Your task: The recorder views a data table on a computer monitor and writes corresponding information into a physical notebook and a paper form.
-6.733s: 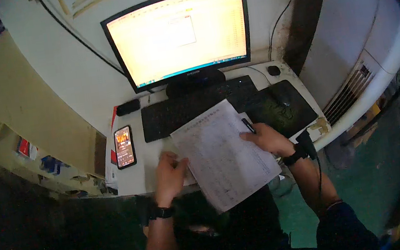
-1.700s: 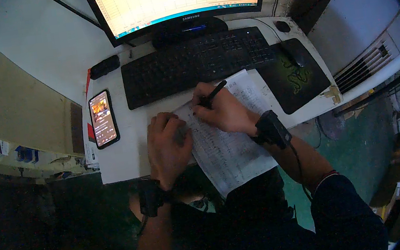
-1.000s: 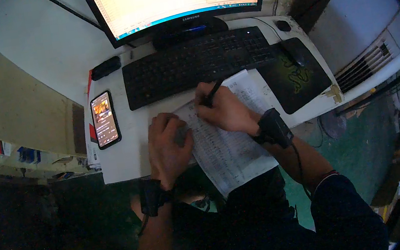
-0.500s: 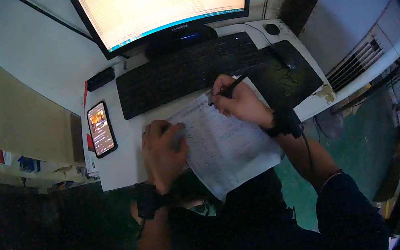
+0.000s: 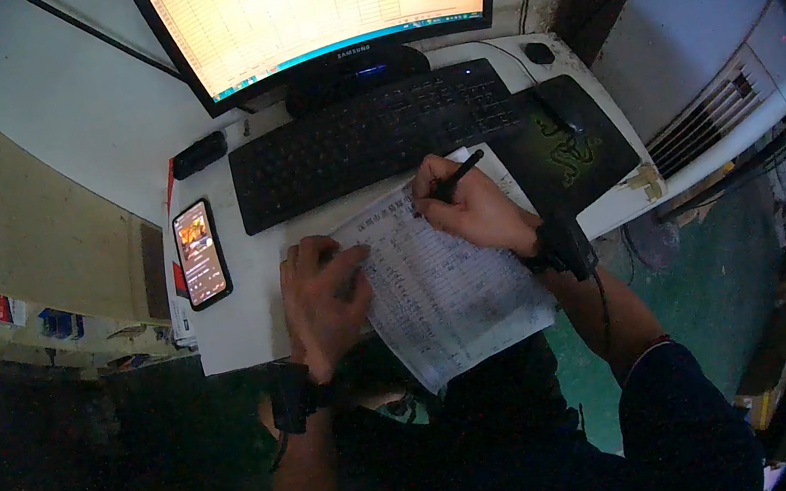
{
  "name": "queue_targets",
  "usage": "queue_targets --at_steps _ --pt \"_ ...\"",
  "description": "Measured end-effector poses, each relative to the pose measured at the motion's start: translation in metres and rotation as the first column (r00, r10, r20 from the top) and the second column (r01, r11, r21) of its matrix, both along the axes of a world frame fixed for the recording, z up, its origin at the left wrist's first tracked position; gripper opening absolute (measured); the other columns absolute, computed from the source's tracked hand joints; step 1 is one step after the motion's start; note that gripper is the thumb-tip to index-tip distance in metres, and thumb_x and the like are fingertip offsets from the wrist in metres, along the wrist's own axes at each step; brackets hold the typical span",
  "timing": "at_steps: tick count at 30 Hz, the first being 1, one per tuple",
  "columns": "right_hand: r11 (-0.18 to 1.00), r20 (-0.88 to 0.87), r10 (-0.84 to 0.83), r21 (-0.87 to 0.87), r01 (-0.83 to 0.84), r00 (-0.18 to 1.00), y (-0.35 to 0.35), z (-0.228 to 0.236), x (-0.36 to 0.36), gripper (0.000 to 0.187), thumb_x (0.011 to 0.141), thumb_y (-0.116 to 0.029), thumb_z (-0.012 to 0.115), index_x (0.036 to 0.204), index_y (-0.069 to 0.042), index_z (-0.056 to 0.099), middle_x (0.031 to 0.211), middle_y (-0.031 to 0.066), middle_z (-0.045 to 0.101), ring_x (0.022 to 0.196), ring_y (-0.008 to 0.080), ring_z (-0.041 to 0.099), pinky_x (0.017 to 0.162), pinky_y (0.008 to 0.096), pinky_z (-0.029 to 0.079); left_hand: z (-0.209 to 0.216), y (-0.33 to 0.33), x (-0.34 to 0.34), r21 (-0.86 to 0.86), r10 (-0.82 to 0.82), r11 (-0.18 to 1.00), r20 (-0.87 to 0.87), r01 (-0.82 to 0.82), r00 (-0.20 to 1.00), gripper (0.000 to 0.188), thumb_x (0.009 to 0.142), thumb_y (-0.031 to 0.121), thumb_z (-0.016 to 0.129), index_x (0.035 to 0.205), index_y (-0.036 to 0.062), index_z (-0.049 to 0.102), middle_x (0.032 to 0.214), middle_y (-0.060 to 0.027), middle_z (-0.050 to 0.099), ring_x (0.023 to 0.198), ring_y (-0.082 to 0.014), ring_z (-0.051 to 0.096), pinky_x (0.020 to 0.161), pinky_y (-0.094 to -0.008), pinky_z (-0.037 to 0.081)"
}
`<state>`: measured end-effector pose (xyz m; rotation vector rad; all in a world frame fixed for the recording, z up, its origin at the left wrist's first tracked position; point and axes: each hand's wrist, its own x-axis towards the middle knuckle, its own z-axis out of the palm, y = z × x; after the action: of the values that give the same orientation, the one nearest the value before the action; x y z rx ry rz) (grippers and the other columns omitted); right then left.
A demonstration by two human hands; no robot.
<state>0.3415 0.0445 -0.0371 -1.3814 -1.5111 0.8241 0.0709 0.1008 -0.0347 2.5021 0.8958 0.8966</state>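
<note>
A sheet of paper (image 5: 454, 297) covered in printed lines and handwriting lies aslant on the desk, its lower corner hanging over the front edge. My right hand (image 5: 480, 212) grips a black pen (image 5: 469, 166) over the upper part of the sheet; the fingers hide its tip. At the sheet's left edge rests my left hand (image 5: 322, 295), fingers bent and loosely apart, thumb and forefinger against the paper. It holds nothing that I can see. A dark band with a cable is strapped round each wrist.
Beyond the paper lie a black keyboard (image 5: 370, 144) and a lit monitor (image 5: 322, 6). A mouse (image 5: 557, 110) sits on a dark mouse pad (image 5: 564, 148) at right. On the left are a phone (image 5: 202, 254) with its screen on and a small black object (image 5: 199, 155). The white desk (image 5: 242, 340) ends near my lap.
The pen's back end and my right hand have shifted very slightly over the sheet. My left hand stays almost where it was. The picture has become sharper.
</note>
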Motion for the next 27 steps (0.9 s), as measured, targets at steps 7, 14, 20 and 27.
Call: queue_targets --at_steps 7,14,20,27 --pt "0.997 0.094 -0.048 0.057 0.043 0.994 0.001 -0.002 0.0 0.016 0.096 -0.014 0.067 0.104 -0.004 0.058 0.082 0.0132 0.061 0.078 0.0258 0.062 0.072 0.04 0.049 0.0 0.001 0.002 0.042 -0.011 0.999 0.002 0.011 1.0 0.032 0.074 0.007 0.078 0.105 0.0113 0.078 0.104 -0.0137 0.063 0.099 -0.034 0.061 0.086 -0.0473 0.049" --pt "0.998 0.028 -0.065 -0.001 0.065 0.997 -0.001 0.004 -0.001 0.013 0.096 -0.014 0.065 0.102 -0.003 0.06 0.085 0.0136 0.063 0.079 0.0264 0.064 0.073 0.0392 0.05 -0.002 0.001 0.002 0.038 -0.006 0.999 0.012 0.006 1.0 0.032 0.074 0.006 0.078 0.105 0.0112 0.078 0.104 -0.0128 0.063 0.098 -0.0337 0.061 0.086 -0.047 0.049" --pt "0.99 0.038 -0.139 0.038 0.138 0.99 -0.002 0.003 -0.003 0.012 0.094 -0.013 0.066 0.097 -0.002 0.062 0.087 0.0138 0.065 0.08 0.0277 0.065 0.075 0.0402 0.051 0.0 0.0 0.003 0.026 -0.01 1.0 0.005 0.01 1.0 0.032 0.074 0.006 0.077 0.105 0.011 0.079 0.107 -0.0134 0.064 0.1 -0.0339 0.061 0.088 -0.0473 0.049" --pt "0.99 0.036 -0.137 -0.017 0.138 0.99 -0.002 0.003 0.0 0.014 0.091 -0.012 0.067 0.1 -0.003 0.062 0.086 0.0159 0.066 0.08 0.0288 0.066 0.075 0.0414 0.052 0.0 -0.001 0.001 -0.001 0.007 1.0 -0.021 -0.007 1.0 0.031 0.077 0.008 0.076 0.108 0.0101 0.079 0.109 -0.0153 0.064 0.104 -0.0347 0.061 0.091 -0.048 0.048"
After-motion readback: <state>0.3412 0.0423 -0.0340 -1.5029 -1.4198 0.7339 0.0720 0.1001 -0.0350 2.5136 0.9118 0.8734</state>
